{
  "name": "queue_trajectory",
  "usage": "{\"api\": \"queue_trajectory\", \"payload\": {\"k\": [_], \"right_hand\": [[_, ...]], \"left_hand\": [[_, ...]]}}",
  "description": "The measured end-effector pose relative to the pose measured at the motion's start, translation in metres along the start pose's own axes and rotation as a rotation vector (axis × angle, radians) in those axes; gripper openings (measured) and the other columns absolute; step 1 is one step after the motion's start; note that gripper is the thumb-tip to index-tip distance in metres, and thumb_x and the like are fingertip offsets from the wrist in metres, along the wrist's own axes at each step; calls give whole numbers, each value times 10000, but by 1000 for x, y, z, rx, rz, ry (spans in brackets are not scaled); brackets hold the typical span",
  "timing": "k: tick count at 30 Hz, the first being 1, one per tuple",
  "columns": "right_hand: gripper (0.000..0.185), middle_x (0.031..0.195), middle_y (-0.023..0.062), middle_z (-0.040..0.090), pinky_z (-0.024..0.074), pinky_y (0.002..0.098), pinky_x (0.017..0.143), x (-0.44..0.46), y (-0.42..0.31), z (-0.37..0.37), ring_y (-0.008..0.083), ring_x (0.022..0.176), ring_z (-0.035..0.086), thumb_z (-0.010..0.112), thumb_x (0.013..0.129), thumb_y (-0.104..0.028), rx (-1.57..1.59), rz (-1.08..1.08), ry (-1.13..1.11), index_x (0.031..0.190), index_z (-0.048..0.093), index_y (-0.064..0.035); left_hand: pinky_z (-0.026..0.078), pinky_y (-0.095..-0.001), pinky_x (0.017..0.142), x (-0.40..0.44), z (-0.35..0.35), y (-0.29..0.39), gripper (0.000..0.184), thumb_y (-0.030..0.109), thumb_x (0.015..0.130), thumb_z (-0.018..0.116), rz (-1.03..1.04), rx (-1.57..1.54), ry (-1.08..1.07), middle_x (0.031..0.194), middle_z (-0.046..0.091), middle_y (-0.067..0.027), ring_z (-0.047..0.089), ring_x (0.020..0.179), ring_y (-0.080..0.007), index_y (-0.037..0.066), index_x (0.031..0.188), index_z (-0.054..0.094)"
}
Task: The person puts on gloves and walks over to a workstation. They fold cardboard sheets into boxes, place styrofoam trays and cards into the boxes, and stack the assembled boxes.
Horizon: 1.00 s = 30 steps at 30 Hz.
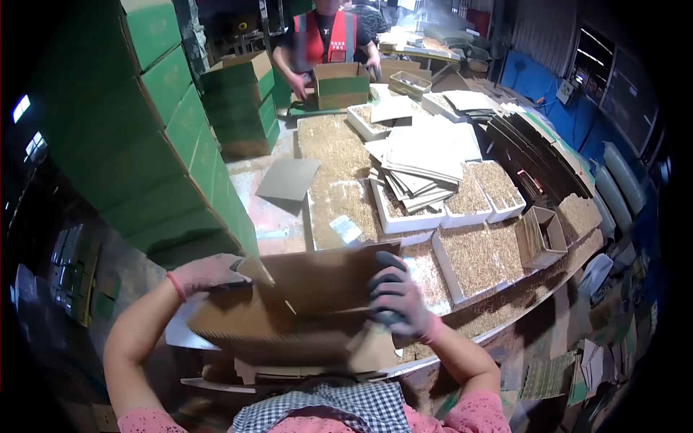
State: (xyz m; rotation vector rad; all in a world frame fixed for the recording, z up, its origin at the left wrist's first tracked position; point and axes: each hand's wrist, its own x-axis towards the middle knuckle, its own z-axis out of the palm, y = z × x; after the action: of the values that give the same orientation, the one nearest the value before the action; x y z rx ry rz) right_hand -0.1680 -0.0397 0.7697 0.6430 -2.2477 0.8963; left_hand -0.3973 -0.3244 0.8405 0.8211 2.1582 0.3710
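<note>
Close in front of my body, an open brown cardboard box [289, 325] is held between my two gloved hands, its near part blurred by motion. My left hand [216, 276] is closed on the box's upper left edge. On the right side, my right hand [398, 297] has its dark-tipped fingers wrapped round the box's corner. Beyond the box, a grey cardboard sheet [289, 182] lies on the table, and a small pale packet [346, 229] rests on the grainy brown material [332, 155].
Tall green boxes [191, 137] are stacked at the left. White trays [476, 209] of grainy material and a pile of cardboard sheets [426, 155] cover the table's middle. A small wooden box [541, 242] stands right. Across the table, a person in a red vest handles a green-brown box [342, 90].
</note>
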Motion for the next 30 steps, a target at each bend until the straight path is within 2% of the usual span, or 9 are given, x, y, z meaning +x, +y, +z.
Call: {"api": "queue_trajectory", "payload": {"k": [3,5,7,11,13,17,21,24,30], "right_hand": [[146,615,55,515,371,515,1026,17,2,-21,253,789,575,566,717,-227,440,-106,-47,636,604,-112],[205,606,62,495,360,513,1042,20,-1,16,258,764,569,571,810,-220,175,-123,-342,649,584,-94],[124,909,81,570,366,512,1031,-6,13,62,255,937,555,572,858,-220,-228,-48,-587,876,617,-106],[381,1190,116,517,361,486,1021,34,56,29,295,1132,481,635,804,-188,-613,-215,81,1168,563,-97],[577,1242,182,449,371,526,944,101,45,-21,350,1139,443,659,817,-343,-878,-5,316,1288,441,-90],[771,1334,240,373,329,618,942,31,64,8,391,1192,405,503,840,-614,-952,537,-307,1381,381,-79],[616,1353,242,415,315,550,1018,-16,34,32,406,1298,350,536,868,-458,-643,779,-395,1328,453,-57],[439,1269,210,488,339,349,1045,-53,58,31,284,1237,444,508,925,-162,109,638,184,1318,426,14],[513,1165,68,592,477,280,895,-193,11,120,161,1035,586,500,975,-315,1133,1514,169,1378,377,-22]], "left_hand": [[451,-218,531,9,26,-32,330,299,873,618,-56,-482,229,841,633,-8,547,644,-79,56,1095,609],[440,-377,947,45,85,-78,413,153,873,570,441,416,924,1233,510,-218,543,1106,-305,-17,1240,488],[270,-421,1096,10,87,27,638,116,830,598,635,128,1097,1355,384,-267,358,1291,-386,-107,1360,323],[391,-482,1007,36,127,103,544,318,881,580,1612,506,498,1293,482,-186,463,1202,-391,47,1334,450],[368,-513,1021,88,180,86,509,348,945,453,1190,410,-40,1358,435,-202,430,1240,-403,70,1370,410],[233,-547,1091,103,170,87,597,414,972,371,1000,136,-625,1465,295,-229,315,1329,-411,36,1426,290],[142,-525,1136,27,135,117,712,531,932,391,1062,835,-214,1475,277,-232,207,1389,-400,33,1431,296],[124,-525,1141,64,113,80,911,641,800,528,703,646,209,1441,311,-248,218,1373,-412,5,1416,315],[155,-492,1141,60,95,-32,952,601,738,631,748,268,788,1410,317,-279,276,1330,-437,-53,1367,344]]}}
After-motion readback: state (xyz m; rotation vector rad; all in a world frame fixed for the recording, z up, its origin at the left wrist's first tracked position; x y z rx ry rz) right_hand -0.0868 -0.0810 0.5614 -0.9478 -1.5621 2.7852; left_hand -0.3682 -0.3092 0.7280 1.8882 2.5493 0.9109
